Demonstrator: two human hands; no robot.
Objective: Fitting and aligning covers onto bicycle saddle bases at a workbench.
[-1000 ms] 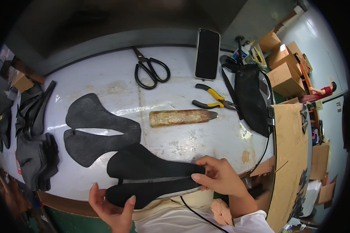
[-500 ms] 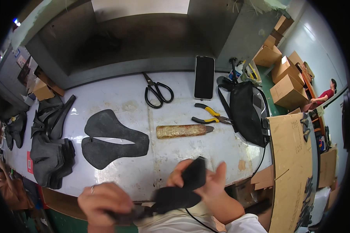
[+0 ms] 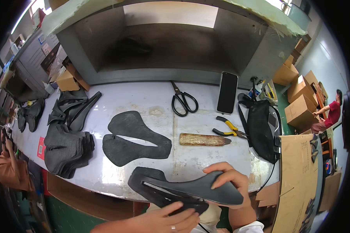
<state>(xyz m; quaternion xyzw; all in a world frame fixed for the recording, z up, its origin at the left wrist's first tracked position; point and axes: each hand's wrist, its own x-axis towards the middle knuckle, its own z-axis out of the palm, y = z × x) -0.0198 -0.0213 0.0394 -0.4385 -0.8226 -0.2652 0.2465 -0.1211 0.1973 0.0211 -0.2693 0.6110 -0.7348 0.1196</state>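
I hold a black, saddle-shaped piece (image 3: 200, 187) over the table's front edge. Its right part is smooth and tapers towards my right hand (image 3: 239, 186), whose thumb lies on top and whose fingers wrap round the edge. The left part is a matte, slotted layer (image 3: 138, 180); how it joins the smooth part I cannot tell. My left hand (image 3: 171, 221), with a ring, presses its fingers against the lower edge. Just beyond lies a flat black slotted pad (image 3: 134, 153). A wooden-looking handled tool with a short dark tip (image 3: 202, 139) lies beyond my right hand.
Scissors (image 3: 182, 103), yellow-black pliers (image 3: 231, 130), a phone (image 3: 227, 93) and a black bag (image 3: 260, 130) lie on the table. At left are stacked black pads (image 3: 68, 151). A grey open box (image 3: 151, 75) stands behind. People sit at far left and right.
The view has shifted left and lifted. The black piece, blurred before, now lies level between both hands. My left hand has moved right onto its lower edge; my right grips its right end.
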